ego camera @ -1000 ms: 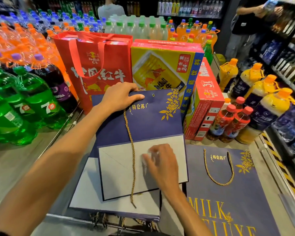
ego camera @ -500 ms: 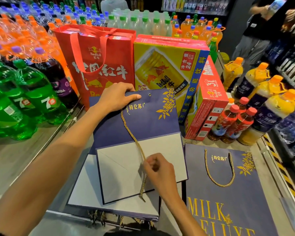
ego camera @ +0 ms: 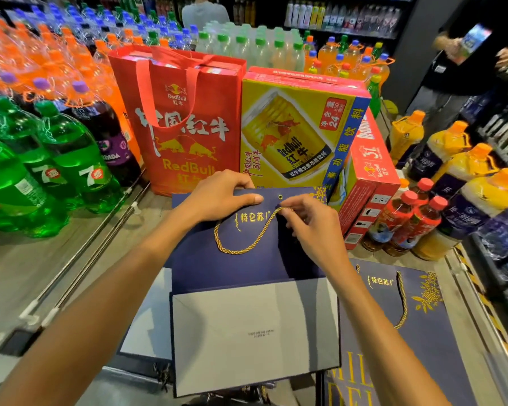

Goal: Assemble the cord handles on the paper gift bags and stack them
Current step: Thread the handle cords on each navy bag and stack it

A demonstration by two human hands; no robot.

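Red tote bag (ego camera: 185, 124), yellow drink carton (ego camera: 294, 133), green soda bottles (ego camera: 68, 153)

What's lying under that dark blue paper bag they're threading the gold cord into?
Under the dark blue paper bag lie other flat bags: a white folded base shows at its left, cord ends at the near edge. How many is hidden.

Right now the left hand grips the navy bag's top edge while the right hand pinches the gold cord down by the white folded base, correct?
No. In the head view the right hand pinches the gold cord up near the eyelet at the top edge, not by the white folded base. The left hand does grip the top edge of the navy bag.
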